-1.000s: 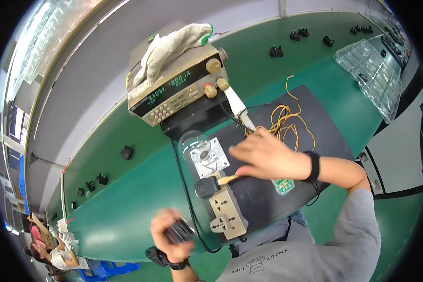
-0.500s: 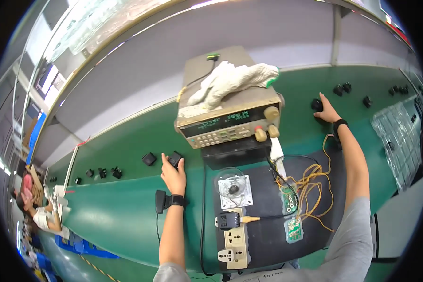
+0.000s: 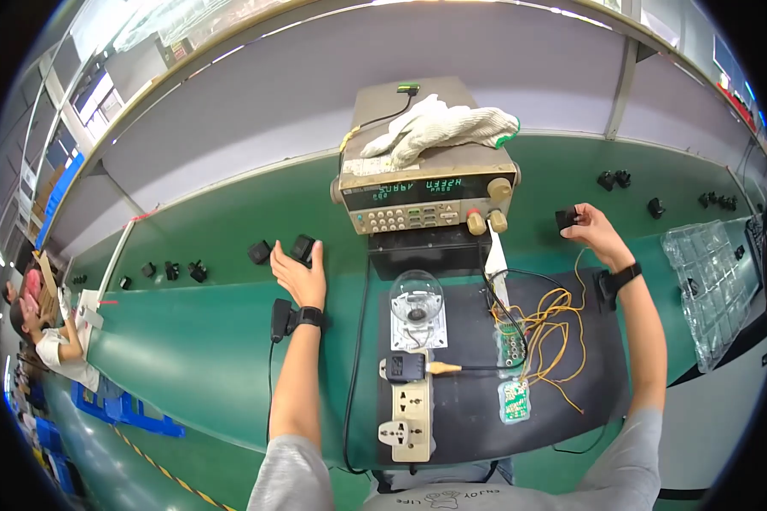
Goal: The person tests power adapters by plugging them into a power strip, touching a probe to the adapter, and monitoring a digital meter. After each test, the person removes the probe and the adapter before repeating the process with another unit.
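Note:
My left hand (image 3: 298,277) is closed around a black power adapter (image 3: 302,249) on the green bench, fingers on its left and thumb on its right. A second black adapter (image 3: 259,252) lies just left of those fingers. On the far side of the instrument, my right hand (image 3: 601,237) pinches a small black adapter (image 3: 565,221) between thumb and fingers. Its prongs, if any, cannot be made out. Both wrists wear black straps with small boxes attached.
Between my arms stand a bench power instrument (image 3: 426,204) with a white glove (image 3: 443,132) on top, a clear-domed device (image 3: 418,311), a power strip (image 3: 412,409) and a circuit board (image 3: 514,400) with yellow wires. More adapters (image 3: 198,272) lie left. A clear blister tray (image 3: 712,289) is right.
The whole view has shifted. My right hand has drawn its adapter a little nearer, away from the others behind. My left hand stays at its adapter, thumb now along the right side.

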A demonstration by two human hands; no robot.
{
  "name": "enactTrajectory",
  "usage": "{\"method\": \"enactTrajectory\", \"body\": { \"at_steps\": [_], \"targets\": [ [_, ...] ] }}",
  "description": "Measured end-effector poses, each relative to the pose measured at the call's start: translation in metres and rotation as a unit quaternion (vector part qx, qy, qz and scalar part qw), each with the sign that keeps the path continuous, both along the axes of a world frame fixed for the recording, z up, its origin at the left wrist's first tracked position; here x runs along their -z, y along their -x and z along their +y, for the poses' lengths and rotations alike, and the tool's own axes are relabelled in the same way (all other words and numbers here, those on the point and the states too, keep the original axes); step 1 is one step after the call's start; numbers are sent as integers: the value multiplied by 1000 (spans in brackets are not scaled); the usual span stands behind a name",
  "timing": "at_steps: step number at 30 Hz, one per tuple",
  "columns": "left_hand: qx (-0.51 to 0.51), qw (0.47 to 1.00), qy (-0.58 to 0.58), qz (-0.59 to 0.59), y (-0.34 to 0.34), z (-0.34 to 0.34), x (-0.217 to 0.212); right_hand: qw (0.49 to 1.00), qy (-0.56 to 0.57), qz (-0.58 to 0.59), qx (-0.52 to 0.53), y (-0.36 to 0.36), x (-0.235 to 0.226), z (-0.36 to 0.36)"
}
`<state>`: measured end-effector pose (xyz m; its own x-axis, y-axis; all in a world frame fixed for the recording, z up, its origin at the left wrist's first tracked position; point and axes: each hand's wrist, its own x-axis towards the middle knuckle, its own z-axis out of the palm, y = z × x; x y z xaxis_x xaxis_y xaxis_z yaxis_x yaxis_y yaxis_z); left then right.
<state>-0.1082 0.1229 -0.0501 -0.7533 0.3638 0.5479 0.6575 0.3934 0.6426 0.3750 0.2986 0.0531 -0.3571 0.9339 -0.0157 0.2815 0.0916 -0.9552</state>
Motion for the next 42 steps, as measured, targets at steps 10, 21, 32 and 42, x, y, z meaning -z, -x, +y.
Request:
{"method": "enactTrajectory", "body": {
  "at_steps": [10, 21, 32, 42],
  "targets": [
    [-5, 972, -201, -124, -10, -41, 1, 932, 144, 282, -176, 61, -47, -179],
    [39, 965, -209, -151, -34, -92, 13, 964, 133, 41, -226, 121, -38, -262],
    [93, 951, -220, -196, -45, -95, -8, 790, -391, -277, -382, 155, -15, -324],
    [548, 806, -117, -190, -84, -126, -62, 716, -488, -322, -382, 163, -23, -318]
  ]
}}
